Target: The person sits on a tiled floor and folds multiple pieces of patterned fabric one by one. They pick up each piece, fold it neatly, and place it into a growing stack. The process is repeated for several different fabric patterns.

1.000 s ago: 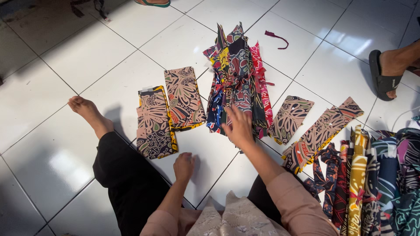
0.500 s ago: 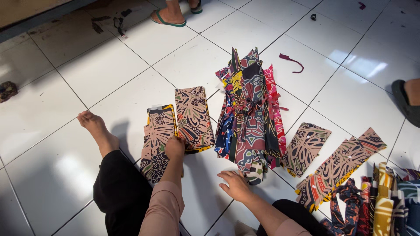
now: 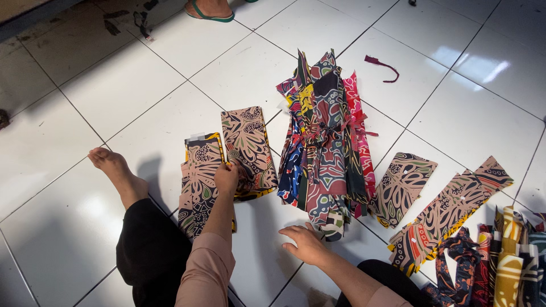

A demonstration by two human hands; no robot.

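Observation:
My left hand (image 3: 226,177) rests with curled fingers on the inner edge of two pink-and-black patterned fabric pieces, pinching the near corner of the right piece (image 3: 248,142), which lies beside the left piece (image 3: 198,181). My right hand (image 3: 304,243) lies open and flat on the white tiled floor (image 3: 131,85), just below the bottom end of a tied bundle of multicoloured patterned fabric strips (image 3: 325,142). Neither hand touches the bundle.
Two more pink patterned pieces (image 3: 402,185) (image 3: 455,210) lie to the right. Tied fabric bundles (image 3: 500,261) sit at the lower right. A maroon scrap (image 3: 381,64) lies beyond the bundle. My bare foot (image 3: 114,167) is at left. Another person's green sandal (image 3: 210,11) is at the top.
My left hand moved from the bare floor up onto the two fabric pieces. My right hand drew back from the bundle and settled on the floor below it.

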